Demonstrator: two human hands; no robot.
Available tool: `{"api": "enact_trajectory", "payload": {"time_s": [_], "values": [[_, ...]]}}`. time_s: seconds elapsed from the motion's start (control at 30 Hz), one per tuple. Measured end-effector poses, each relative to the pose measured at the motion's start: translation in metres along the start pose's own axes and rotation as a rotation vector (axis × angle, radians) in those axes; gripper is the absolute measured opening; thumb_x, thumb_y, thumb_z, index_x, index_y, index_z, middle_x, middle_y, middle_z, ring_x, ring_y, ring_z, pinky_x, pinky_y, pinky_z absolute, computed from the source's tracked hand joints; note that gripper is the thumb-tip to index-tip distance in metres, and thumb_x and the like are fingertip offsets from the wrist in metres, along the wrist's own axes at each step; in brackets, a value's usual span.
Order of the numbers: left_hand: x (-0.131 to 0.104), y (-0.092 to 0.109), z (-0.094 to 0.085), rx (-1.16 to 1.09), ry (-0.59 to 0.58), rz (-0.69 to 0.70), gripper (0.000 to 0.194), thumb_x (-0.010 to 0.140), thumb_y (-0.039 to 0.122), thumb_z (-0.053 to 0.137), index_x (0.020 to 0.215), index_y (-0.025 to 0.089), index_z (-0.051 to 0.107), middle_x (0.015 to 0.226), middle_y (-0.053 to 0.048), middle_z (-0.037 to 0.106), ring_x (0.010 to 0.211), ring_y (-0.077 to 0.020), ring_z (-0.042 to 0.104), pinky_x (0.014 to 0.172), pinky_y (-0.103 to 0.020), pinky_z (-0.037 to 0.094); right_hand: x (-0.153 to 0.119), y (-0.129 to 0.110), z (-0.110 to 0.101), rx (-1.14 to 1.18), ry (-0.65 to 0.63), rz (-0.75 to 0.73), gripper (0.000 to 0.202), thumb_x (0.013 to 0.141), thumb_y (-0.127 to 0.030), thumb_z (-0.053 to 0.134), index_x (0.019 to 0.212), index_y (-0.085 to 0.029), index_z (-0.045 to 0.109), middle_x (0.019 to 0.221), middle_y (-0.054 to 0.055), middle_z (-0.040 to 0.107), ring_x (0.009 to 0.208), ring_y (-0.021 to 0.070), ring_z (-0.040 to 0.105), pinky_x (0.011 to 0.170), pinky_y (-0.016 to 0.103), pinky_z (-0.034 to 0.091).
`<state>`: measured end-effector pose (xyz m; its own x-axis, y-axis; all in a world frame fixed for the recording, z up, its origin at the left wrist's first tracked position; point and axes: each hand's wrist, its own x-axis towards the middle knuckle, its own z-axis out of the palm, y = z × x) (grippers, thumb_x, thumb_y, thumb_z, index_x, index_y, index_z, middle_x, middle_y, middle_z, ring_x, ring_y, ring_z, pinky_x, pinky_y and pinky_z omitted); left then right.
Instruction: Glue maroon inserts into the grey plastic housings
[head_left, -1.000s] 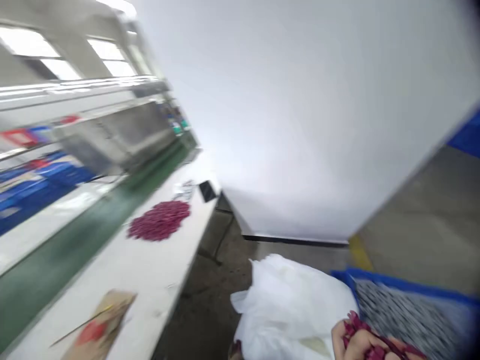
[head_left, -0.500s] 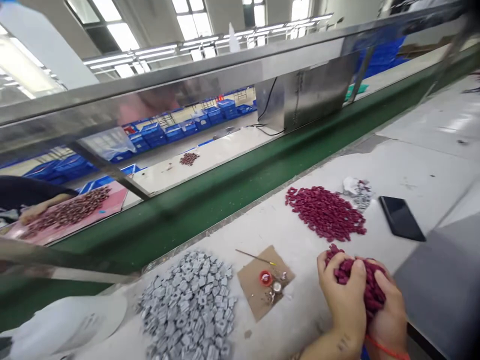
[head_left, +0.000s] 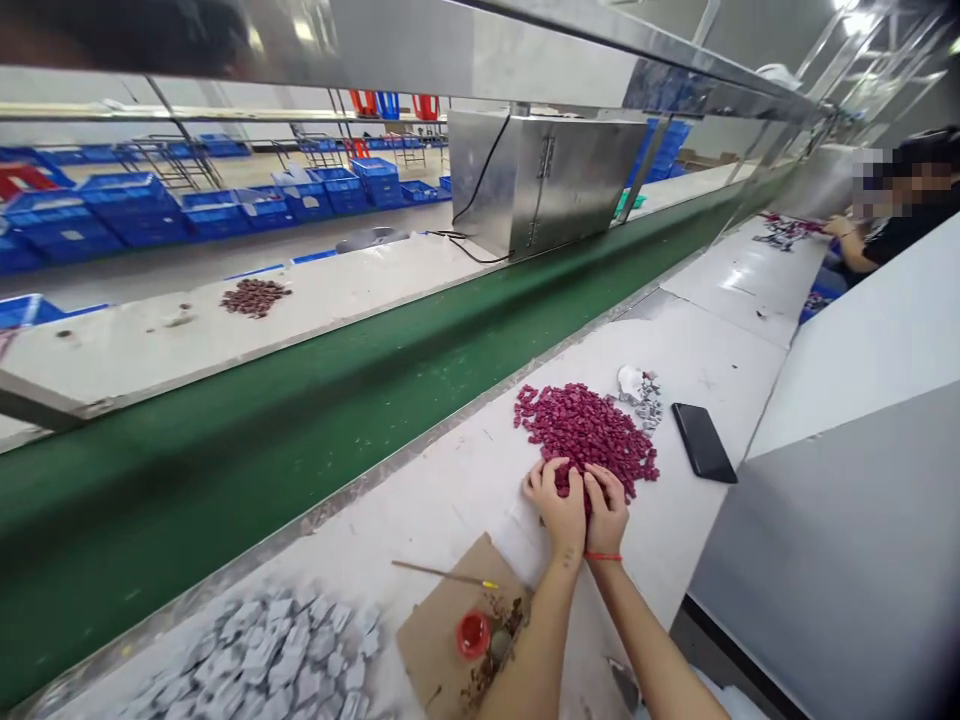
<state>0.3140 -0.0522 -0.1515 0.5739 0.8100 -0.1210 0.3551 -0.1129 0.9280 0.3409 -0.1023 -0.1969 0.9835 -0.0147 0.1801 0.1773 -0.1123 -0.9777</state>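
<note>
My left hand (head_left: 559,512) and my right hand (head_left: 607,512) are side by side, cupped around a handful of small dark red pieces (head_left: 564,482). They are at the near edge of a pile of the same pieces (head_left: 585,425) on the white table. A red band circles my right wrist. Nearer to me lies a piece of brown cardboard (head_left: 435,630) with a small red pot (head_left: 473,634) and a thin yellow-tipped brush (head_left: 446,573). My left forearm hides part of the cardboard. The exact kind of the red pieces is too small to tell.
Grey block-like pieces (head_left: 262,660) are heaped at the lower left. A black phone (head_left: 705,442) and silvery scraps (head_left: 646,400) lie right of the red pile. Beyond the table edge runs a green conveyor belt (head_left: 420,360). Another person (head_left: 911,215) sits at the far right.
My hands have gone forward with their handful, from beside the cardboard to the near edge of the red pile. The view has turned to the right and down.
</note>
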Motion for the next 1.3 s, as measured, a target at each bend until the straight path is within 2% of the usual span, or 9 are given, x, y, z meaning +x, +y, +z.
{"api": "enact_trajectory", "payload": {"time_s": [0.17, 0.27, 0.37, 0.47, 0.53, 0.67, 1.0, 1.17, 1.3], "values": [[0.019, 0.011, -0.016, 0.129, -0.187, 0.112, 0.029, 0.092, 0.032, 0.06, 0.117, 0.018, 0.062, 0.133, -0.009, 0.057, 0.125, -0.0282, 0.051, 0.106, -0.057, 0.037, 0.017, -0.011, -0.006, -0.065, -0.145, -0.041, 0.03, 0.094, -0.041, 0.059, 0.11, -0.015, 0.062, 0.13, 0.009, 0.053, 0.124, 0.0266, 0.046, 0.107, 0.052, 0.035], [0.016, 0.007, -0.034, 0.239, -0.315, 0.16, 0.055, 0.086, 0.039, 0.066, 0.136, 0.021, 0.049, 0.15, -0.012, 0.041, 0.139, -0.0338, 0.035, 0.111, -0.061, 0.027, 0.025, -0.021, -0.023, -0.059, -0.276, -0.02, 0.034, 0.095, -0.045, 0.057, 0.111, -0.016, 0.063, 0.131, 0.009, 0.054, 0.126, 0.026, 0.046, 0.109, 0.052, 0.034], [-0.004, -0.006, -0.047, 0.394, -0.42, 0.168, 0.11, 0.056, 0.045, 0.087, 0.148, 0.024, 0.032, 0.161, -0.016, 0.017, 0.147, -0.0423, 0.01, 0.114, -0.064, 0.013, 0.016, -0.021, -0.048, -0.057, -0.279, 0.024, 0.041, 0.095, -0.052, 0.054, 0.114, -0.017, 0.063, 0.133, 0.01, 0.053, 0.128, 0.0264, 0.044, 0.111, 0.053, 0.03], [-0.031, -0.022, -0.047, 0.558, -0.445, 0.138, 0.135, 0.03, 0.024, 0.095, 0.149, 0.023, 0.032, 0.161, -0.022, 0.011, 0.145, -0.0493, 0.004, 0.111, -0.069, 0.009, -0.016, -0.008, -0.067, -0.08, -0.137, 0.106, 0.049, 0.096, -0.056, 0.049, 0.123, -0.017, 0.057, 0.137, 0.011, 0.048, 0.132, 0.0288, 0.039, 0.112, 0.056, 0.026], [-0.045, -0.031, -0.04, 0.644, -0.415, 0.144, 0.131, 0.031, 0.018, 0.094, 0.148, 0.021, 0.034, 0.16, -0.025, 0.014, 0.145, -0.0498, 0.005, 0.111, -0.07, 0.006, -0.042, 0.004, -0.07, -0.095, -0.044, 0.173, 0.052, 0.096, -0.057, 0.047, 0.13, -0.018, 0.052, 0.14, 0.012, 0.044, 0.134, 0.031, 0.036, 0.112, 0.058, 0.024], [-0.046, -0.043, -0.022, 0.733, -0.325, 0.225, 0.109, 0.058, 0.038, 0.085, 0.15, 0.02, 0.029, 0.161, -0.022, 0.012, 0.147, -0.0452, 0.004, 0.114, -0.066, 0.007, -0.067, 0.021, -0.053, -0.094, 0.049, 0.207, 0.054, 0.096, -0.055, 0.048, 0.137, -0.02, 0.045, 0.149, 0.011, 0.032, 0.139, 0.0328, 0.027, 0.113, 0.059, 0.021], [0.017, -0.031, -0.001, 0.801, -0.28, 0.341, 0.087, 0.082, 0.044, 0.068, 0.152, 0.024, 0.02, 0.162, -0.014, 0.004, 0.145, -0.0445, 0.01, 0.112, -0.066, 0.019, -0.006, 0.014, -0.011, -0.043, 0.146, 0.167, 0.047, 0.094, -0.038, 0.061, 0.135, -0.022, 0.048, 0.151, 0.01, 0.029, 0.138, 0.0334, 0.028, 0.113, 0.06, 0.023], [0.007, -0.02, -0.034, 0.874, -0.411, 0.377, 0.117, 0.056, 0.039, 0.089, 0.15, 0.026, 0.021, 0.161, -0.018, 0.006, 0.142, -0.0526, 0.009, 0.106, -0.072, 0.022, -0.032, 0.004, -0.053, 0.036, 0.172, 0.192, 0.04, 0.096, -0.042, 0.056, 0.129, -0.02, 0.054, 0.145, 0.01, 0.04, 0.134, 0.0299, 0.037, 0.112, 0.056, 0.029], [-0.017, -0.029, -0.06, 0.913, -0.53, 0.386, 0.075, 0.069, 0.018, 0.081, 0.134, 0.019, 0.045, 0.139, -0.015, 0.046, 0.119, -0.0349, 0.053, 0.093, -0.052, 0.048, -0.102, 0.008, -0.117, 0.093, 0.218, 0.325, 0.048, 0.093, -0.054, 0.055, 0.123, -0.017, 0.059, 0.137, 0.012, 0.051, 0.129, 0.0282, 0.046, 0.11, 0.055, 0.035]]}}
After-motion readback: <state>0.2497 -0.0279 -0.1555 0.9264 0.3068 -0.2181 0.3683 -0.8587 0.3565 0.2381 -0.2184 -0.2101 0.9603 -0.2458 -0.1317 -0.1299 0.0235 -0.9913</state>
